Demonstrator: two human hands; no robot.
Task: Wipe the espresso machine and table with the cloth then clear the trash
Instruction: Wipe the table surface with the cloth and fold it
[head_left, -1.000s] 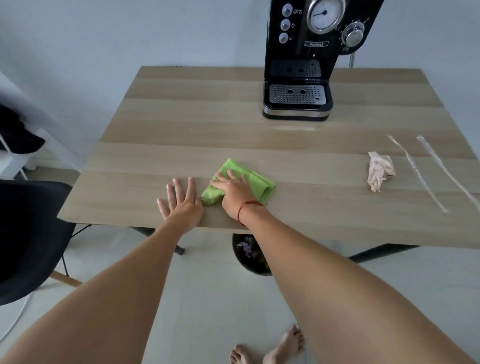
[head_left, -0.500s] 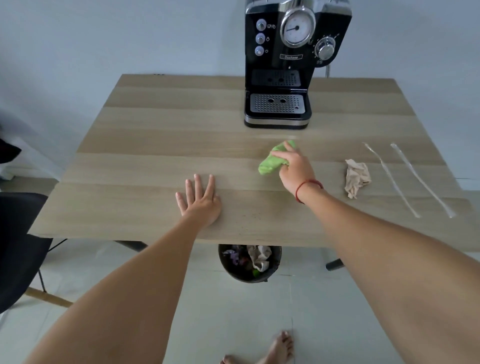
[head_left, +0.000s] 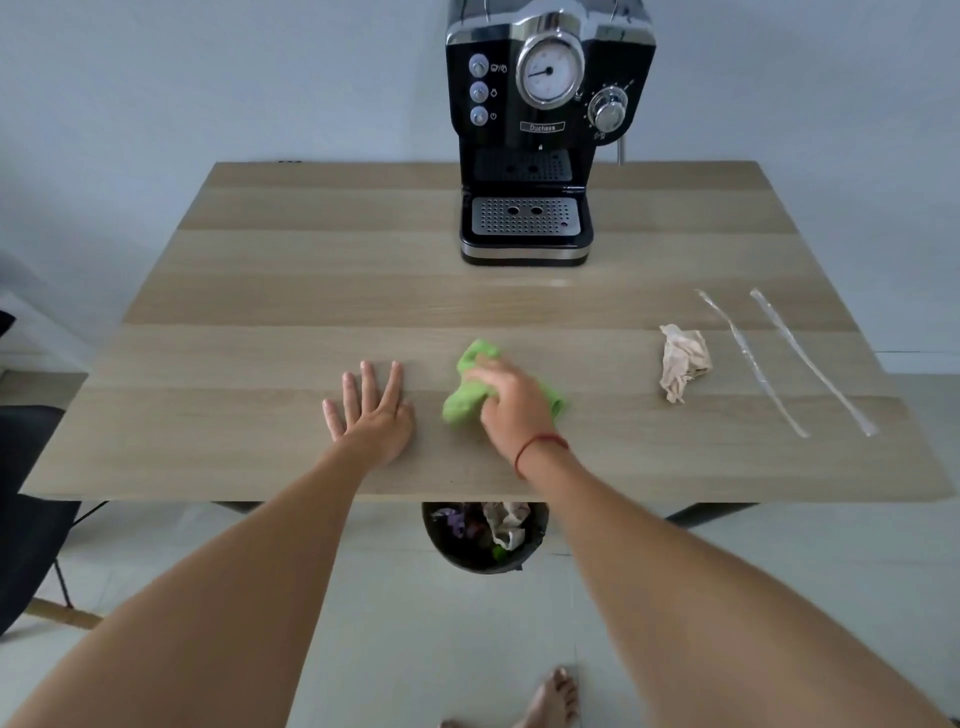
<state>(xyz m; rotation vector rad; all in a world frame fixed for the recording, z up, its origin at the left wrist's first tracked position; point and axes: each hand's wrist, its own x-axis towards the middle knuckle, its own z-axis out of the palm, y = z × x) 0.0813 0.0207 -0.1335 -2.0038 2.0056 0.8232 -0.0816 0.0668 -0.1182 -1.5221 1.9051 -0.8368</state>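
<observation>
Hands, two of them, both down on the near half of the surface (head_left: 260, 312). The left hand (head_left: 371, 410) lies flat, palm down, fingers straight and fanned apart. Just beside it, the right hand (head_left: 511, 402) covers the one green cloth (head_left: 462, 405), fingers curled down into the bunched fabric. Motion blur smears the fingertips, and the hand hides the cloth's middle, so green shows only at either side of it.

One black espresso machine (head_left: 535, 130) stands at the far edge, upright, with three round buttons, one dial gauge and one knob. Its top is cut off by the frame.

Off to the right, well apart from the cloth, comes the trash: one crumpled paper wad (head_left: 680, 361), then two clear plastic strips (head_left: 748, 358) (head_left: 813, 361) lying side by side, not touching.

Below the near edge sits one dark bin (head_left: 483, 566), its far half hidden under the surface and its contents a jumble that is hard to sort out. One dark chair (head_left: 26, 493) is cropped at the left. One bare foot (head_left: 556, 696) shows on the floor.
</observation>
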